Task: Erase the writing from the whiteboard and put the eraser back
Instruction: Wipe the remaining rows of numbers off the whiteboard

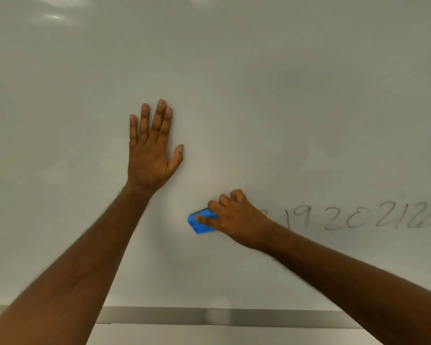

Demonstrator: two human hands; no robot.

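A right hand (237, 220) curls its grip around a blue eraser (201, 223) against the whiteboard (259, 95), the eraser jutting left of the fingers; handwritten numbers (373, 216) lie right. The left hand (151, 150) presses flat, fingers straight.

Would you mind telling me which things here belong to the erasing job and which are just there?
Part of the job:
- whiteboard
- blue eraser, gripped by the right hand
- remaining writing, right of the eraser

Just there:
- left hand, flat on the board
- metal ledge under the board
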